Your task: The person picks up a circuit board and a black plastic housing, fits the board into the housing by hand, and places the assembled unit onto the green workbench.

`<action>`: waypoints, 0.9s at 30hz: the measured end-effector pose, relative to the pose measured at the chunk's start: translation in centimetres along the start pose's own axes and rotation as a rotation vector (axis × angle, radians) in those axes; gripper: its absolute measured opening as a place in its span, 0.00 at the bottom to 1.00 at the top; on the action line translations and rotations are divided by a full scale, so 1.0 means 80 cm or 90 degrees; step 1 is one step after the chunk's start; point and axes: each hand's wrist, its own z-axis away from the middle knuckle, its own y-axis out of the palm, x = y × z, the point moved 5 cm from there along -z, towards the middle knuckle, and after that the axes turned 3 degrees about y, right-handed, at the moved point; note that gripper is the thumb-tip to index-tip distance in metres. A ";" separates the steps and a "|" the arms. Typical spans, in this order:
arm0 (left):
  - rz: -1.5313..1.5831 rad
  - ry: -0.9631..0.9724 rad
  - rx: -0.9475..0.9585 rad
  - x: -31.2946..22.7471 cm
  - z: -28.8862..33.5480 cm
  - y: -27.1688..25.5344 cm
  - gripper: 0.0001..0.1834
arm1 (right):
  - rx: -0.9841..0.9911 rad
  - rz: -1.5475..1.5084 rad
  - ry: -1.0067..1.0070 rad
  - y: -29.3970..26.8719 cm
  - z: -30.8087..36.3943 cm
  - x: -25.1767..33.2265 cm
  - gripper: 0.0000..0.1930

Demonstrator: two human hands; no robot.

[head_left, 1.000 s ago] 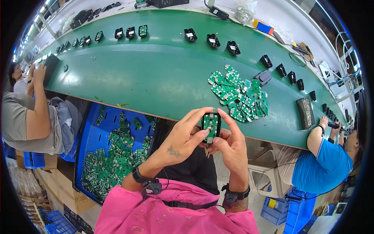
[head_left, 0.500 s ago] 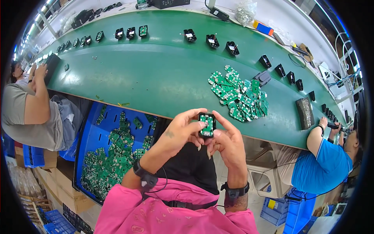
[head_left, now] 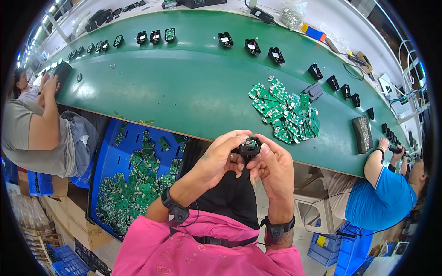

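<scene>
Between my two hands, just off the front edge of the bench, is a small black plastic housing (head_left: 250, 150) with a green circuit board in its open top. My left hand (head_left: 224, 154) grips its left side, fingers wrapped round it. On the opposite side my right hand (head_left: 275, 163) pinches it with thumb and fingers. The housing is tilted, so its dark side wall with a small opening shows and only a strip of board is visible. Beyond my hands a heap of green circuit boards (head_left: 287, 112) lies on the green bench (head_left: 184, 83).
Black housings (head_left: 252, 46) stand in a row along the bench's far side. A blue bin (head_left: 107, 158) of circuit boards is below the edge at left. A dark block (head_left: 362, 134) lies at right. Co-workers sit at left (head_left: 32, 129) and right (head_left: 380, 195).
Both hands have tipped the housing, so the board that faced up is now mostly hidden and the side wall shows. My left thumb has moved off the board's face.
</scene>
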 end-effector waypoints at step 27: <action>-0.656 0.411 0.135 -0.037 0.021 0.021 0.29 | 0.081 0.159 0.005 -0.016 0.003 -0.023 0.16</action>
